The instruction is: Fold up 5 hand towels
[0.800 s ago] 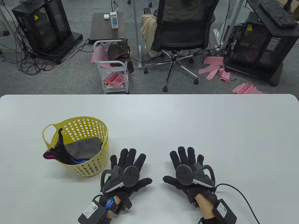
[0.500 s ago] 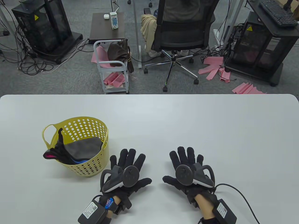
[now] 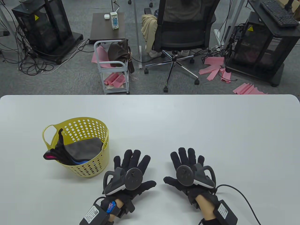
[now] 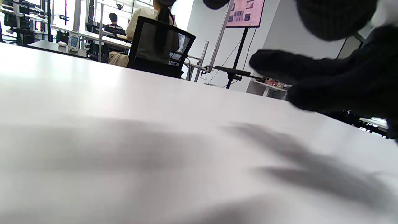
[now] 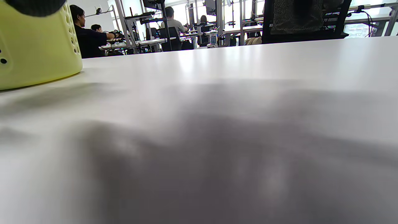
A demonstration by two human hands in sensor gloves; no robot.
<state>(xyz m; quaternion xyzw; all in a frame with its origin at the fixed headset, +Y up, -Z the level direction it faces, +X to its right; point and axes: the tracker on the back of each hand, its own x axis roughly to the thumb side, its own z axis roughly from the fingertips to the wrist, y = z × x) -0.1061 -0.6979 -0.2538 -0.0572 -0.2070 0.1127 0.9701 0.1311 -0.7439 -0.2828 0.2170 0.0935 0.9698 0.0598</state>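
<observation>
Nothing folded yet: towels [image 3: 83,148] all in basket [image 3: 98,164], left hand [image 3: 130,173] & right hand [image 3: 187,168] spread wide, empty, on table [image 3: 211,121].

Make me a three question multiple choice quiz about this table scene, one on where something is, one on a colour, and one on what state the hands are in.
1. Where does the basket stand relative to the hands?
A. Between them
B. Beyond the left hand, to its left
C. Right of the right hand

2. What colour is the basket?
A. Yellow
B. Blue
C. White

3. What are the hands doing?
A. Each grips a towel
B. Both are spread, holding nothing
C. One lifts the basket

Key: 1 B, the basket sits up and left of the left hand in the table view. 2 A, its perforated wall is yellow. 3 B, the left hand and right hand show spread fingers over the table, while the towels lie in the basket.
</observation>
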